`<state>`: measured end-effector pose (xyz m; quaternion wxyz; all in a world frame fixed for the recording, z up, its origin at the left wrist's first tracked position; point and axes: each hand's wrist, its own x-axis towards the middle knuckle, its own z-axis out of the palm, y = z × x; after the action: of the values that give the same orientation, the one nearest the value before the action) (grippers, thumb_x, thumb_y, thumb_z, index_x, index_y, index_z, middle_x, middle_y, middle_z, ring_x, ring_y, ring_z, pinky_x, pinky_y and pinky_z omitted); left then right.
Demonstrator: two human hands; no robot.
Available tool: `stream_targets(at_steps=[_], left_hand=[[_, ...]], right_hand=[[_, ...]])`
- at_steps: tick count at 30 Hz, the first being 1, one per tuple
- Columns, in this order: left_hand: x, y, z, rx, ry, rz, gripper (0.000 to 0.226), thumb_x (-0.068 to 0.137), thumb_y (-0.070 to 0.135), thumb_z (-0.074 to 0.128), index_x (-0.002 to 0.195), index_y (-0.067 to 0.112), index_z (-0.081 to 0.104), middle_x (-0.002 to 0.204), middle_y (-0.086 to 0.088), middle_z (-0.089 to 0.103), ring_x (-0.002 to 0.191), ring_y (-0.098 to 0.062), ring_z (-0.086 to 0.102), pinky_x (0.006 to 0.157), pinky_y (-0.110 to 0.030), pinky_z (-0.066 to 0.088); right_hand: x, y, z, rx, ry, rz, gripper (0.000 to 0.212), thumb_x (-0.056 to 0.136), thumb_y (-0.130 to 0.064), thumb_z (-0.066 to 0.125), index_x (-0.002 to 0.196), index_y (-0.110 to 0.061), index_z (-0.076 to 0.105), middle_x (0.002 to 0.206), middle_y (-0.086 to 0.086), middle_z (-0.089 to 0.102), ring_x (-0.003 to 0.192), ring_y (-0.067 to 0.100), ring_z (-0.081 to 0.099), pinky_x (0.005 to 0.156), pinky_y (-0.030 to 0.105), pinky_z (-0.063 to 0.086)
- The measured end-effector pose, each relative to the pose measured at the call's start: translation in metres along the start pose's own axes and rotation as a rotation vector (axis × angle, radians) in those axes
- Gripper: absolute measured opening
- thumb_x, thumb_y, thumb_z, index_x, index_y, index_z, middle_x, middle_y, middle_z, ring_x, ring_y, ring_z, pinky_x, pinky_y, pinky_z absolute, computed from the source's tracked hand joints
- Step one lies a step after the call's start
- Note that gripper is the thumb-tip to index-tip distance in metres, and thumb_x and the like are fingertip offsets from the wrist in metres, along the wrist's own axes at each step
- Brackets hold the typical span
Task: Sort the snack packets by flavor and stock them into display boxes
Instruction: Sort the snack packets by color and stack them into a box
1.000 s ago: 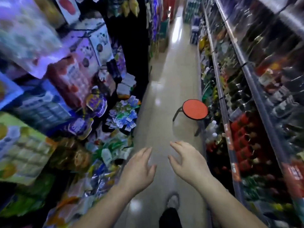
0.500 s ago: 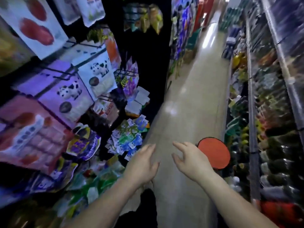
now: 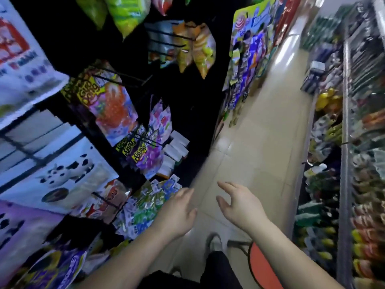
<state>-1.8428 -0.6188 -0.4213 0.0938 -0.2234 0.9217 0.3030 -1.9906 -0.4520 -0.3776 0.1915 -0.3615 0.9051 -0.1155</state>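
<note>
Hands out front and empty: left hand [image 3: 177,211] and right hand [image 3: 239,207] hang over the aisle floor [image 3: 250,142], fingers loose and spread, apart from each other, gripping nothing. Small green and blue snack packets [image 3: 145,205] lie in a jumbled heap just left of the left hand, its fingertips near the heap's edge, flavours all mixed. Up and to the left of that hand, bigger bags [image 3: 116,105] dangle on black wire pegs, and white boxes [image 3: 175,149] sit stacked beyond the heap; whether those are the display boxes, I can't tell. Now the risks. Much of the shelving is blurred, so a hurried grab could well scoop two flavours at once, or sweep loose packets off the pile onto the floor. A reach upward might snag a peg and drag a hanging bag down. And watch below the right wrist: a red stool [image 3: 260,265] sits close beside the person's shoe [image 3: 212,243], and one careless step could clip it, right next to the bottle shelf [image 3: 325,184] off to the right.
</note>
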Motion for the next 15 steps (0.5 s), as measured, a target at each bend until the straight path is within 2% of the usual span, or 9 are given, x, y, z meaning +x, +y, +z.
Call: stream_targets(at_steps=[4,7,12,15], left_hand=[[0.075,0.003,0.000,-0.053,0.032,-0.101,0.068,0.100,0.047,0.047,0.161,0.023,0.029,0.166,0.006,0.029,0.145,-0.018,0.041,0.111,-0.033,0.043],[0.115,0.006,-0.003,-0.080,0.059,-0.179,0.067,0.102,0.045,0.048,0.162,0.025,0.028,0.166,0.008,0.029,0.145,-0.017,0.040,0.111,-0.030,0.041],[0.147,0.000,-0.022,-0.126,0.123,-0.310,0.065,0.102,0.045,0.047,0.162,0.027,0.028,0.166,0.006,0.031,0.146,-0.020,0.040,0.114,-0.034,0.040],[0.159,-0.014,-0.026,-0.142,0.162,-0.390,0.063,0.103,0.046,0.045,0.162,0.027,0.028,0.165,0.007,0.033,0.145,-0.019,0.041,0.113,-0.029,0.040]], right_hand=[[0.097,0.036,-0.013,-0.007,-0.085,-0.082,0.050,0.100,-0.045,0.052,0.149,-0.036,0.048,0.145,-0.012,0.055,0.132,0.020,0.051,0.093,0.036,0.053],[0.161,0.051,-0.018,-0.040,-0.171,-0.130,0.049,0.100,-0.043,0.052,0.148,-0.034,0.049,0.142,-0.004,0.057,0.130,0.026,0.054,0.093,0.041,0.054],[0.233,0.031,-0.017,-0.088,-0.339,-0.278,0.054,0.098,-0.046,0.051,0.150,-0.034,0.047,0.149,-0.001,0.056,0.136,0.024,0.051,0.103,0.040,0.051],[0.273,0.013,-0.009,-0.111,-0.366,-0.386,0.059,0.092,-0.050,0.048,0.149,-0.033,0.051,0.145,-0.002,0.060,0.131,0.019,0.057,0.100,0.039,0.053]])
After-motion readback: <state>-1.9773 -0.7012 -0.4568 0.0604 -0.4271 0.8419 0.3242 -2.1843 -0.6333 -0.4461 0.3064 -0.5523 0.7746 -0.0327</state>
